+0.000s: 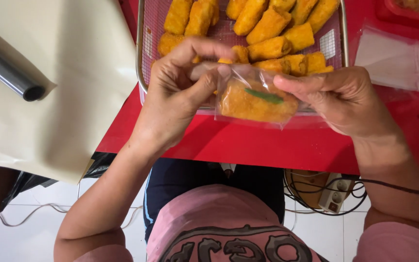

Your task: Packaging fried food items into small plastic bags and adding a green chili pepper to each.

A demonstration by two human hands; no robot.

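You are holding a clear plastic bag [255, 99] with a breaded fried roll [253, 104] and a green chilli [264, 95] inside, just above the red table's [248, 145] edge. Your left hand [178, 92] is pinching the bag's open end; your right hand [343, 99] is gripping its other side with fingers pressed together. Behind it, a mesh tray [144, 43] is holding more rolls [267, 29]. A cream sheet [59, 97] is lying left.

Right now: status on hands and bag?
Left hand and right hand both pinching clear bag, fried roll with green chili inside. Held over red table, mesh tray of rolls behind. Nothing blocking.
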